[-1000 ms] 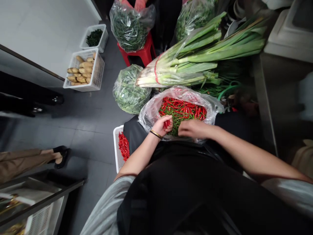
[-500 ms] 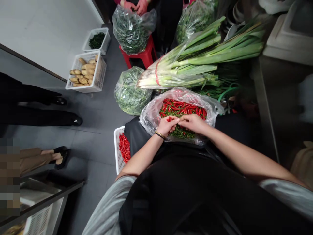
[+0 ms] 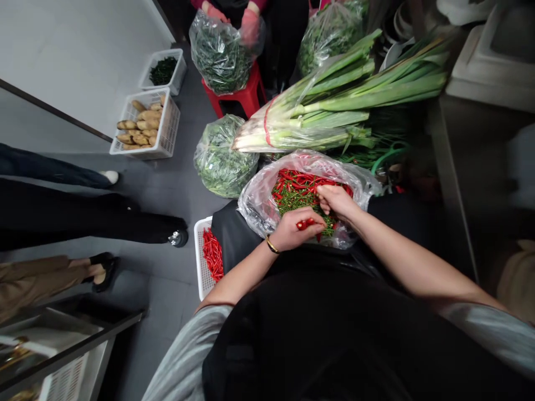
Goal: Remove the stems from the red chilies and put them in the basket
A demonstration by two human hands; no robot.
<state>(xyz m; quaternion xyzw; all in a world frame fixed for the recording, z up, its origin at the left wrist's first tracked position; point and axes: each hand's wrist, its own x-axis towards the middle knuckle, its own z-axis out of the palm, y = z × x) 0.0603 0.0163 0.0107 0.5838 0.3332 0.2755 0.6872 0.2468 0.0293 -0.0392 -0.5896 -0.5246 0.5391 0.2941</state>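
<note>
An open clear plastic bag [image 3: 256, 205] rests on my lap, full of red chillies [image 3: 292, 179] and green chilli stems [image 3: 295, 199]. My left hand [image 3: 295, 229] curls over the near part of the bag, with several red chillies [image 3: 306, 224] showing in its closed fingers. My right hand [image 3: 335, 200] is over the chillies at the bag's right side, its fingertips pinched together; whatever is between them is too small to make out. Beside my left thigh, a white basket [image 3: 202, 275] holds loose red chillies [image 3: 213, 255].
A bundle of leeks [image 3: 317, 108] lies beyond the bag, with bagged greens [image 3: 225, 159] at its left. Across from me, a person's gloved hand [image 3: 249, 27] works in another bag on a red stool [image 3: 234, 100]. A root-vegetable basket [image 3: 169, 131] and people's legs [image 3: 96, 214] are at left.
My hands have parted: the left came nearer to me, the right moved up over the red chillies. Another person's legs have stepped in at left. The gloved hands across have spread apart.
</note>
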